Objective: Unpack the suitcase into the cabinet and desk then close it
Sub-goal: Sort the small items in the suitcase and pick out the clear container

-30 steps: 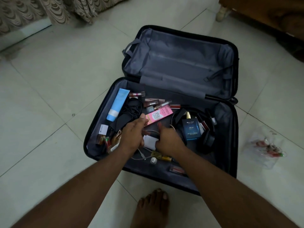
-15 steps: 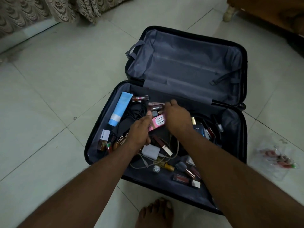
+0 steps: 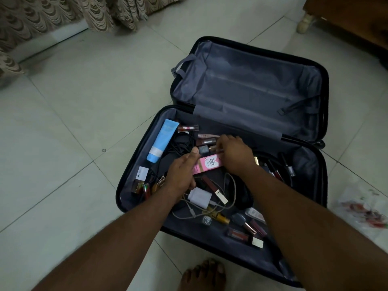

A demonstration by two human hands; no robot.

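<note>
Pink BB-cream box (image 3: 207,164) at centre frame, pinned between both hands in the near half of the open suitcase (image 3: 134,181) on the floor tiles. Left hand (image 3: 182,174) curled against the box's left end, thumb up top; right hand (image 3: 235,155) reaching over the upper right end, fingertips pinching at small lipstick tubes (image 3: 206,141) (exact grip hard to read). Far half of the case bare lining. Still early in the unpacking, by the look of it: blue tube (image 3: 162,140), white charger (image 3: 199,196), cables and cosmetics all still inside. Next, probably: gather a handful securely, lift clear of the tangled cords, carry off to cabinet or desk.
</note>
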